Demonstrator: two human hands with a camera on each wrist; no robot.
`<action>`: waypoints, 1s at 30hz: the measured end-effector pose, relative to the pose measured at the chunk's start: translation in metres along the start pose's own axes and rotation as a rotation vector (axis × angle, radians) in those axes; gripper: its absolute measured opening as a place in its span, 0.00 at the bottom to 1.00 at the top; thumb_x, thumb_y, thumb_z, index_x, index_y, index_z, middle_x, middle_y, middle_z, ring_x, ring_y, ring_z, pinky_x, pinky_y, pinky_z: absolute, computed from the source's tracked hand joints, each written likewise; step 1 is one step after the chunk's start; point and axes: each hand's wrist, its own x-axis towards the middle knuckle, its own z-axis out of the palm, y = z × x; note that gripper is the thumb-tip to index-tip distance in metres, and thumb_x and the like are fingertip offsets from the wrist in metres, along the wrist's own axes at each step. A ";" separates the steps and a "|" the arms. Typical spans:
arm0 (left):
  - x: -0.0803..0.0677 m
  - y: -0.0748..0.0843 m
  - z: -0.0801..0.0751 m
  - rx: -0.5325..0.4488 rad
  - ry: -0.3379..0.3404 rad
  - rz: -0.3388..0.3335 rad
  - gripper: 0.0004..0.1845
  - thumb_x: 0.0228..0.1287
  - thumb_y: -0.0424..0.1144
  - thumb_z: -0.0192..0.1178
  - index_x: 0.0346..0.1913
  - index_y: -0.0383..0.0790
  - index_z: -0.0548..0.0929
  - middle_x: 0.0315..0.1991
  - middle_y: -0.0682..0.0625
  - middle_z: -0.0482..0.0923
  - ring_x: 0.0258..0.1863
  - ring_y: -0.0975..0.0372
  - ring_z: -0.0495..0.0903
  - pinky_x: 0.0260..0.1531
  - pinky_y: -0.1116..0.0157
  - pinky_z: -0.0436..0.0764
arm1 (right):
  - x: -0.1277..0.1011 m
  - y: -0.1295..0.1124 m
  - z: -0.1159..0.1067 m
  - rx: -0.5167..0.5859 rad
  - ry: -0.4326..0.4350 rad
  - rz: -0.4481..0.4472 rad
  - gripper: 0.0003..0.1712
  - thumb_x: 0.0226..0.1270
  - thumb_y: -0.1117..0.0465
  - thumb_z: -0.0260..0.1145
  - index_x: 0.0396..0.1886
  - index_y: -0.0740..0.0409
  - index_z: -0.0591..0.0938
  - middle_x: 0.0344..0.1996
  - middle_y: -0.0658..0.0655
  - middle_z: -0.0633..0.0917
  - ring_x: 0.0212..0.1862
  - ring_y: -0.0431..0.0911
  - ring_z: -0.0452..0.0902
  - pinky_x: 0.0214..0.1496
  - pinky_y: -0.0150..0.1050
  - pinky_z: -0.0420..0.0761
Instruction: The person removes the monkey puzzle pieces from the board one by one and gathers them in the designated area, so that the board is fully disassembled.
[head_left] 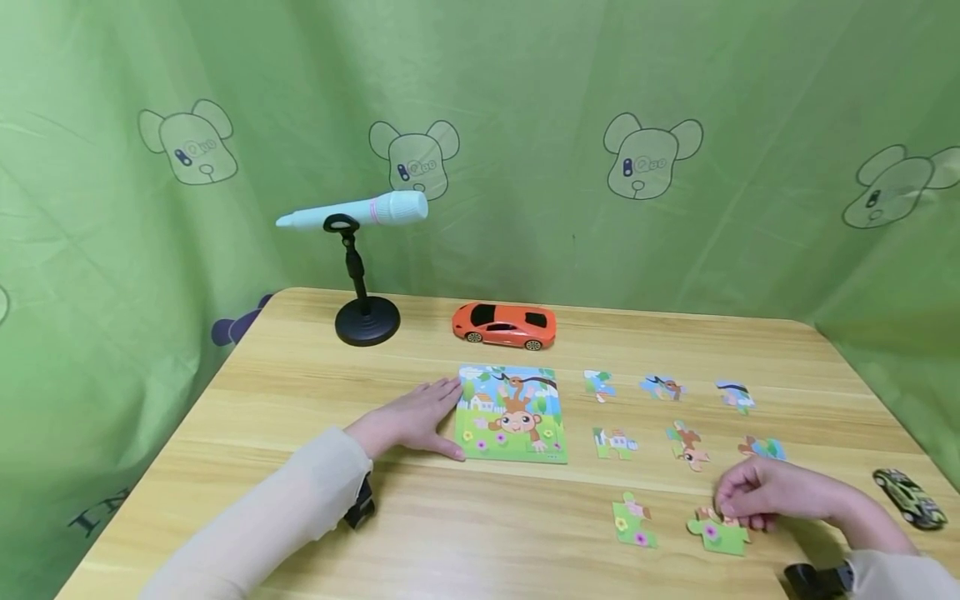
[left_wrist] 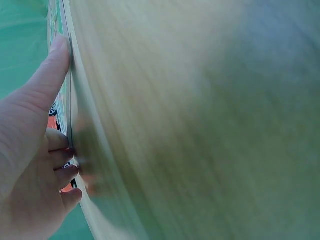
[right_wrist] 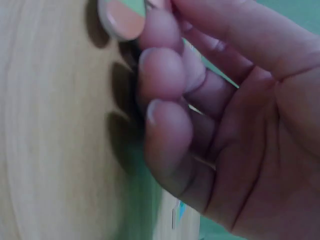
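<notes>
Puzzle piece on the counter sits pinched in my right hand; my flat left hand steadies the puzzle board.

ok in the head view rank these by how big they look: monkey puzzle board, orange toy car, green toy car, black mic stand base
1. monkey puzzle board, plainly largest
2. orange toy car
3. black mic stand base and green toy car look about alike; the green car lies nearer the camera, so I won't rank them.

Orange toy car, pen on black stand, green toy car at table's right edge.
</notes>
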 end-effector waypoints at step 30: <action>-0.002 0.001 -0.002 -0.016 -0.008 -0.006 0.56 0.50 0.67 0.57 0.72 0.35 0.47 0.72 0.43 0.40 0.70 0.53 0.41 0.67 0.57 0.43 | 0.129 -0.079 0.009 -0.519 0.381 -0.030 0.18 0.62 0.62 0.64 0.49 0.68 0.78 0.26 0.51 0.77 0.26 0.41 0.70 0.25 0.32 0.74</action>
